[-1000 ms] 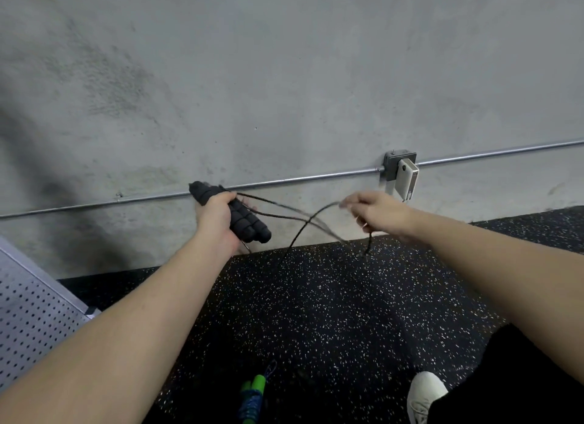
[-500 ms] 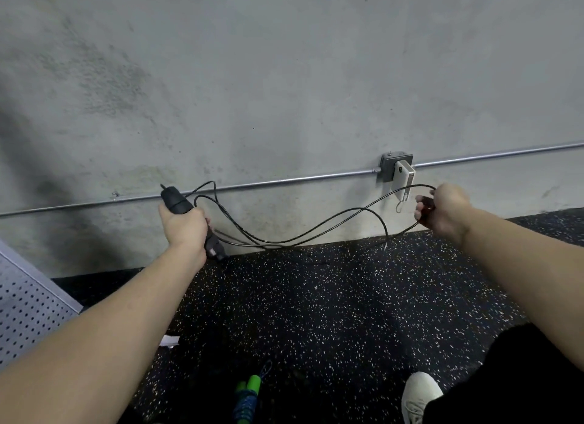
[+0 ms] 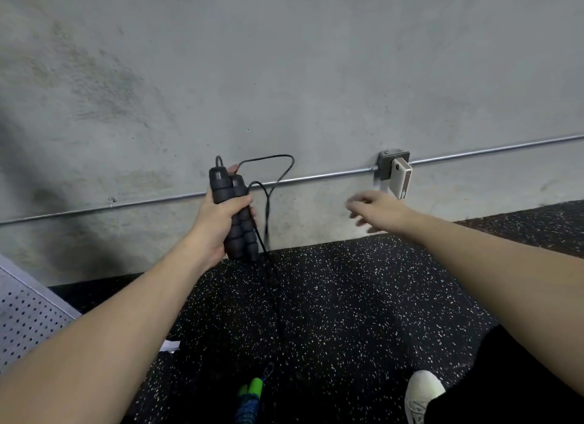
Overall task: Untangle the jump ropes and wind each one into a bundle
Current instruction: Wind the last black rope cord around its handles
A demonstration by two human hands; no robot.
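Left hand (image 3: 218, 224) clamps two ribbed black foam handles (image 3: 235, 215) side by side, one thin cord (image 3: 268, 183) looping out; right hand (image 3: 376, 208) empty, fingers apart, blurred.

Grey concrete wall (image 3: 284, 60) w/ metal conduit (image 3: 316, 177) running across, junction box (image 3: 387, 163) on it, white device (image 3: 401, 178) plugged in front. Black speckled rubber floor (image 3: 363, 297). Perforated metal panel (image 3: 25, 316) bottom-left, white paper scrap (image 3: 170, 345) beside it. White shoe (image 3: 422, 392) bottom-right.
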